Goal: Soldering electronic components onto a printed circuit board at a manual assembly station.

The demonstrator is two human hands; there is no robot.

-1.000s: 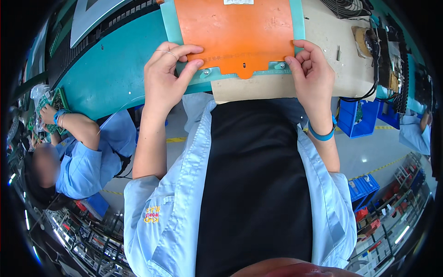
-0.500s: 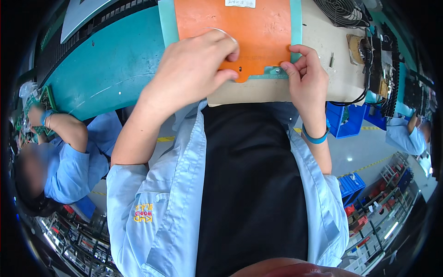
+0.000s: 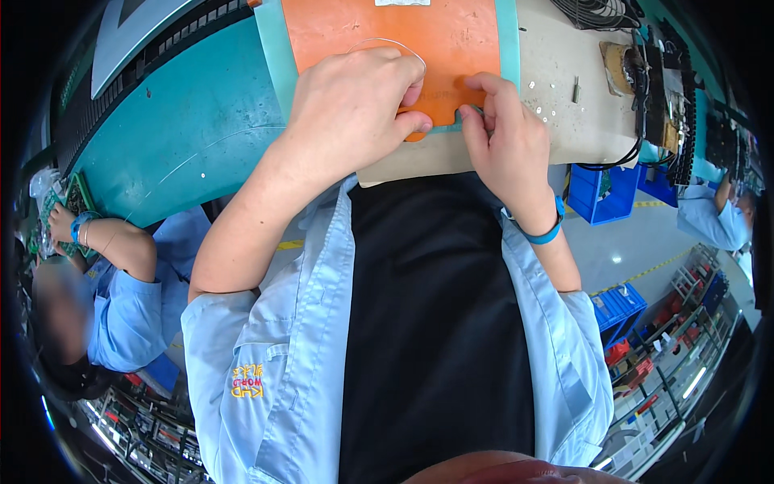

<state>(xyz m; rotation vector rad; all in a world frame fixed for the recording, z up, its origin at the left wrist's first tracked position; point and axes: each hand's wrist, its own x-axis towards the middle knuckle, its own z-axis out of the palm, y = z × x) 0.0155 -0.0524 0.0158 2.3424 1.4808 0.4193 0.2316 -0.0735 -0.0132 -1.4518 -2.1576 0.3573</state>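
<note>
An orange sheet [image 3: 395, 32] lies on a pale teal board [image 3: 506, 40], both in front of me on the bench. My left hand [image 3: 347, 101] is over the left half of the sheet, fingers curled, thumb and forefinger closed by its near edge. A thin wire [image 3: 415, 55] arcs above the knuckles and runs into these fingers; their tips partly hide it. My right hand [image 3: 512, 141] is at the sheet's near right corner, thumb and forefinger apart. Its thumb tip is by the board's near edge. The small fitting there is mostly covered by the fingers.
The bench has a teal mat [image 3: 201, 121] on the left and a beige surface [image 3: 556, 97] on the right, with small bits and a metal pin [image 3: 576, 89]. Black cables [image 3: 592, 12] lie at back right. Blue bins [image 3: 601, 194] stand below. A co-worker's arm [image 3: 117, 246] is at left.
My right hand has moved left from the board's right edge toward my left hand, its thumb and forefinger now over the sheet's corner. My left hand shifts slightly; the view has shifted a little.
</note>
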